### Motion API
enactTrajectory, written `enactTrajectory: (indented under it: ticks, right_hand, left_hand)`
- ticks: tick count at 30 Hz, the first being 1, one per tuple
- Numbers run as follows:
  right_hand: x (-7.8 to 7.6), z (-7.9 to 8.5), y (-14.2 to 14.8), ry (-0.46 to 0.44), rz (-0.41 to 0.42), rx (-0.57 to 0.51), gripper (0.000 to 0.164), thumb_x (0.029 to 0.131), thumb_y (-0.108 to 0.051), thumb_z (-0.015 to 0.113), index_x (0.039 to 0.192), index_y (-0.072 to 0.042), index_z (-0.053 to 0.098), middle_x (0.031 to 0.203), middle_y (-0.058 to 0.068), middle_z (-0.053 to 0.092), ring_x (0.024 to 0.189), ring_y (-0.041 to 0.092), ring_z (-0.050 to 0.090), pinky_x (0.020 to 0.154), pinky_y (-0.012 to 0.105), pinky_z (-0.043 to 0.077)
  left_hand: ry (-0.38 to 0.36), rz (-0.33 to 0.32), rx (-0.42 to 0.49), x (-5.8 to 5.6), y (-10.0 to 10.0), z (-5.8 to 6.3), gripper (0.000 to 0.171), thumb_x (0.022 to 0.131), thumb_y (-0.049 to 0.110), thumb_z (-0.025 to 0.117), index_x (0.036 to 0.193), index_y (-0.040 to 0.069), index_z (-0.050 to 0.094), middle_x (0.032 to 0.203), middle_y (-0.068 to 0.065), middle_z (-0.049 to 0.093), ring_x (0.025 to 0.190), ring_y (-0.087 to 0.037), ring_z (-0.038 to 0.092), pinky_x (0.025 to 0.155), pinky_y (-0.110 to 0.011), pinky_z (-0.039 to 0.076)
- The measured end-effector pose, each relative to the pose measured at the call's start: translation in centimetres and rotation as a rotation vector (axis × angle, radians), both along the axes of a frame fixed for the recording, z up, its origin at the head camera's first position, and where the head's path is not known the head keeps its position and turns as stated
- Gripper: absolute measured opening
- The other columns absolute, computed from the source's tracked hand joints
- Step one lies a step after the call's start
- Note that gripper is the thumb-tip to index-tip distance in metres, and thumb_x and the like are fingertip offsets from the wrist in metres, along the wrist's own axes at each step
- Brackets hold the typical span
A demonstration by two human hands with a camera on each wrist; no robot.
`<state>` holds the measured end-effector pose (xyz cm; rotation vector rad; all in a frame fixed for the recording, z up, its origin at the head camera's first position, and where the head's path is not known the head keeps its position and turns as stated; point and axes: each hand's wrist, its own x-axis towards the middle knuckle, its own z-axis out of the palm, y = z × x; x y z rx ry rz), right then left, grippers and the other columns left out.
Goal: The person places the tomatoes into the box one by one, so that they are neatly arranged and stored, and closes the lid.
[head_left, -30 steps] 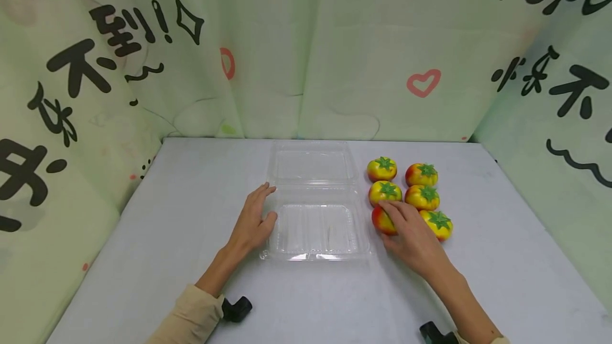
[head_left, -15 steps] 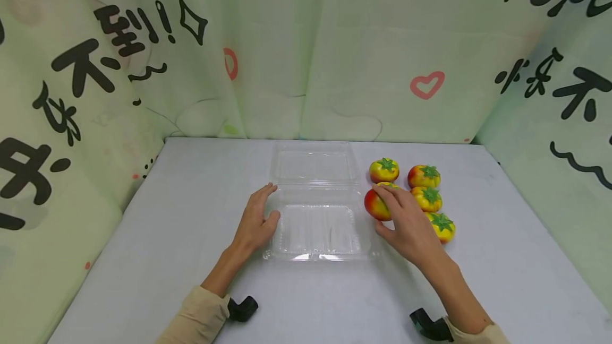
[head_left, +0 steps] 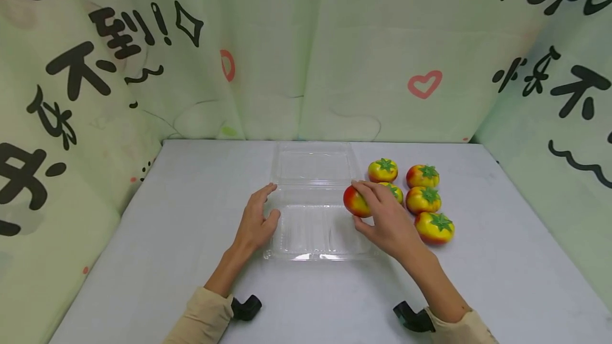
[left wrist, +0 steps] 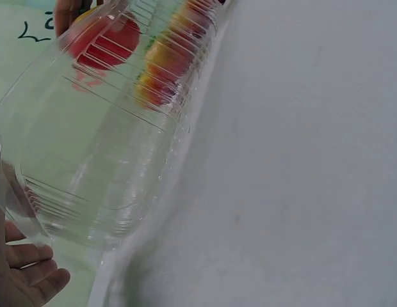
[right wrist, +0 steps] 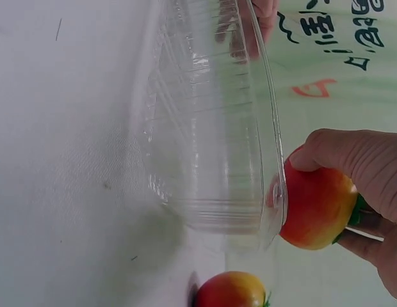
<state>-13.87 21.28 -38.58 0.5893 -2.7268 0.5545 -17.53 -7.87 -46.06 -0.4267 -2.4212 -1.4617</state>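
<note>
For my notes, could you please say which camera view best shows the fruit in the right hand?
The right wrist view: the held fruit appears largest there. The head view shows it small, partly behind the right hand; the left wrist view, mostly through the clear container.

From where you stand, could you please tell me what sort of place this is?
Probably a small staged workspace: pale green, black-lettered fabric curtains border a white table bearing a clear rectangular plastic container.
</note>
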Motion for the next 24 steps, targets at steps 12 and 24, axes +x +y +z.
enactTrajectory:
  ticks: [12,24]
  right_hand:
    - [-0.6,-0.2,-2.1,-0.016,0.052,-0.053,0.08,0.076,-0.01,0.088,0.147,-0.008,0.051,0.141,0.014,0.055,0.128,0.032,0.054,0.097,0.049,0.057]
    - [-0.8,-0.6,-3.8,-0.023,0.075,-0.079,0.079,0.077,-0.013,0.088,0.147,-0.009,0.051,0.141,0.013,0.055,0.128,0.032,0.055,0.099,0.048,0.056]
  left_hand:
    - [0.016,-0.002,0.008,0.0,0.3,-0.1,0.056,0.085,0.002,0.053,0.14,-0.004,0.056,0.148,-0.023,0.053,0.134,-0.04,0.052,0.107,-0.056,0.047]
    - [-0.025,-0.014,0.009,0.3,0.4,0.0,0.053,0.087,0.004,0.052,0.139,-0.003,0.057,0.15,-0.024,0.051,0.118,-0.037,0.066,0.078,-0.048,0.06]
